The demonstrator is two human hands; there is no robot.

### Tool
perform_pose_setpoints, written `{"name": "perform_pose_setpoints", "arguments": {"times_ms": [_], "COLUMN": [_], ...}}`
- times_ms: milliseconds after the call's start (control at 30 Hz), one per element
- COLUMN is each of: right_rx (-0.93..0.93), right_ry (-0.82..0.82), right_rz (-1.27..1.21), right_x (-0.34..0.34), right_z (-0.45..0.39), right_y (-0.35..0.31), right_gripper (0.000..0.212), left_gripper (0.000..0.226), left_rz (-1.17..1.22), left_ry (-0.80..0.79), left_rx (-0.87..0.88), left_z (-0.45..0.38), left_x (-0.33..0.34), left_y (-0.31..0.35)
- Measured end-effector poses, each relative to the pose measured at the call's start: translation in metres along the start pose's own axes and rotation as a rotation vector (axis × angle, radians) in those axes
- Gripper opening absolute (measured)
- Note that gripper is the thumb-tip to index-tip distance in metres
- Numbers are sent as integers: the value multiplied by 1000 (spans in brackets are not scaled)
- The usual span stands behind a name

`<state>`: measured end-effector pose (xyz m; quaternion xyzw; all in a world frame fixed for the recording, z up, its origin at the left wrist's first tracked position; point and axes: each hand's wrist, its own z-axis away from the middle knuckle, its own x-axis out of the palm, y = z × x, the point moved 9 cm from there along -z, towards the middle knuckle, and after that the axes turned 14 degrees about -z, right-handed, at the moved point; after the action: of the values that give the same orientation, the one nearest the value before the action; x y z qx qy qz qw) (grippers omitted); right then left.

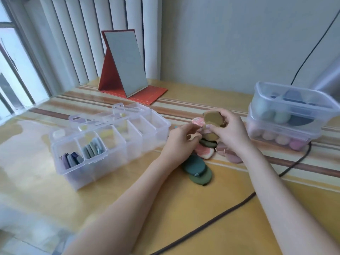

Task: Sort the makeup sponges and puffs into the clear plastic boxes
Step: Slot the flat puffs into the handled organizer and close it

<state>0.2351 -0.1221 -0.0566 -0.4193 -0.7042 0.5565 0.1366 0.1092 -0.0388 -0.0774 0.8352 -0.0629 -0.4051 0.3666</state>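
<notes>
Pinching an olive puff [214, 118] upright, right hand [229, 129]; left hand [181, 139] pinches nothing visible.

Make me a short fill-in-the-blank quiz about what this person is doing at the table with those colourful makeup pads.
1. The right hand holds an olive-brown puff of ____ colour.
2. The mirror stands in a ____ folding case.
3. The divided box has puffs in ____ of its front compartments.
4. The two tubs at the right are ____ on each other.

Missing words: olive-brown; red; two; stacked
</notes>
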Motion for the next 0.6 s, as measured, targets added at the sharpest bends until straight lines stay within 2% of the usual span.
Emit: {"name": "perform_pose_setpoints", "arguments": {"times_ms": [67,133,200,267,367,433,500,600], "right_rx": [-41,-50,-10,23,-46,-251,-426,-395], "right_ry": [77,68,4,-7,80,166,137,45], "right_rz": [-148,-343,-520,-562,-504,-298,-128,-39], "right_x": [-2,6,22,29,20,11,20,38], "right_z": [3,7,11,11,11,18,31,37], "right_y": [-10,-19,-21,-15,-12,-29,-46,-41], "right_gripper": [37,36,26,12,9,17,23,35], "left_gripper": [30,26,17,7,12,15,21,29], "left_rz": [58,97,97,168,338,566,824,1190], "left_ry": [44,83,136,164,133,50,-23,-114], "left_rx": [-16,-20,-35,-94,-186,-275,-380,-523], "left_z": [0,0,1,3,6,7,7,7], "left_x": [-3,-9,-17,-21,-20,-9,3,11], "left_y": [0,0,0,-6,-10,-10,-9,-10]}}
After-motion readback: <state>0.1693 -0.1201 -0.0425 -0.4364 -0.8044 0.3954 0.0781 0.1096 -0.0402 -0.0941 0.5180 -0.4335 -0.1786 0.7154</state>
